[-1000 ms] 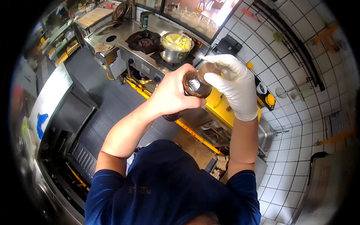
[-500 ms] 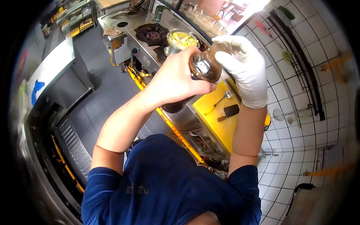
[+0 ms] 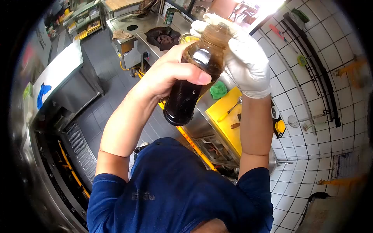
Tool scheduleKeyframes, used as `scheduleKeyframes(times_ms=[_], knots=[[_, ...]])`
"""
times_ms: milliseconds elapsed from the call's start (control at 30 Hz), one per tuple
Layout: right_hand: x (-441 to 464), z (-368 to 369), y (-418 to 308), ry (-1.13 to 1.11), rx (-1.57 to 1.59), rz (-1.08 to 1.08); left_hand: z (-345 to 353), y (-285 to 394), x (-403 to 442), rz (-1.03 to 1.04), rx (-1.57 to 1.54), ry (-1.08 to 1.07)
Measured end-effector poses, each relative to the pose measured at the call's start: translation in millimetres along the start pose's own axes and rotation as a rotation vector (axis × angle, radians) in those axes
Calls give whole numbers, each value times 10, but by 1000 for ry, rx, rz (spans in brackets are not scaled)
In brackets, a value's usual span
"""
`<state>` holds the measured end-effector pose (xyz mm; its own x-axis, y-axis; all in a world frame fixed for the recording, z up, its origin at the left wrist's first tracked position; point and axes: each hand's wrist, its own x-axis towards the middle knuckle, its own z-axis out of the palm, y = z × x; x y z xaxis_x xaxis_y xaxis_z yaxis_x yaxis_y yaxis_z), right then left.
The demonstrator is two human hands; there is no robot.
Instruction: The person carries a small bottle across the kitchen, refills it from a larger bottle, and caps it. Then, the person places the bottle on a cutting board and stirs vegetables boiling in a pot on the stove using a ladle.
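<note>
My bare left hand (image 3: 169, 73) is wrapped around the body of a clear bottle (image 3: 182, 101) of dark liquid, its thumb across the front. The bottle tilts, its neck up and to the right, its base low and to the left. My right hand (image 3: 250, 62), in a white glove, is cupped at the neck, with the thumb on the near side and fingers reaching behind. I see no cap on the neck, and the glove's palm is hidden. Below the hands, a ladle with a yellow handle (image 3: 227, 113) lies on a yellow cutting board (image 3: 229, 134).
Behind the hands is a stove with a blackened burner (image 3: 161, 37) and a mostly hidden pot of yellow food (image 3: 187, 39). A green cloth or sponge (image 3: 218, 90) lies beside the board. Utensils hang from a rack (image 3: 314, 70) on the tiled wall. At left stands a steel counter (image 3: 58, 73).
The bottle has come closer and more of its body shows. My right hand has moved slightly up and left, its fingers more spread behind the neck. The green cloth or sponge has come into view.
</note>
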<state>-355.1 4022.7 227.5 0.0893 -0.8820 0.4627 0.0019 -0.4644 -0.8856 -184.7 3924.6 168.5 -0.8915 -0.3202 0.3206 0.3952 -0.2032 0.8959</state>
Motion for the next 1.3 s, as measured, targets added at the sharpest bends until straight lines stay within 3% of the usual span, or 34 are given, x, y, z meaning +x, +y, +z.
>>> scheduleKeyframes(times_ms=[133,233,267,400,533,633,733,833,900,933,1033,1100,1167,1233,1300], knots=[[91,188,67,212,-23,19,-66,76,-4,196,127,126],[182,421,96,345,-358,-59,-198,134,-36,203,378,252],[208,488,86,337,-410,-91,-244,158,-41,186,352,224],[373,403,244,229,-25,-206,-399,252,-69,97,219,121],[423,474,221,258,-80,-62,-541,208,-83,141,122,85],[439,430,250,329,-271,-98,-632,128,-61,253,319,181],[467,404,204,170,-348,-13,-736,156,-53,156,138,-23],[528,461,320,12,-210,-5,-826,49,-17,24,-96,-332],[526,486,408,-79,-113,-14,-797,-63,-35,-57,-193,-348],[495,432,451,-135,-265,-79,-816,-132,-48,-84,-219,-372],[379,488,504,-87,-413,-41,-920,-128,-116,-87,-37,-389],[259,561,590,60,-337,64,-1000,-223,-64,-65,74,-433],[200,583,612,83,-543,50,-1031,-365,-62,-28,87,-454],[74,594,708,168,-513,75,-1044,-470,-87,-106,104,-455],[-26,600,813,233,-537,77,-1057,-618,-48,-18,147,-499]])
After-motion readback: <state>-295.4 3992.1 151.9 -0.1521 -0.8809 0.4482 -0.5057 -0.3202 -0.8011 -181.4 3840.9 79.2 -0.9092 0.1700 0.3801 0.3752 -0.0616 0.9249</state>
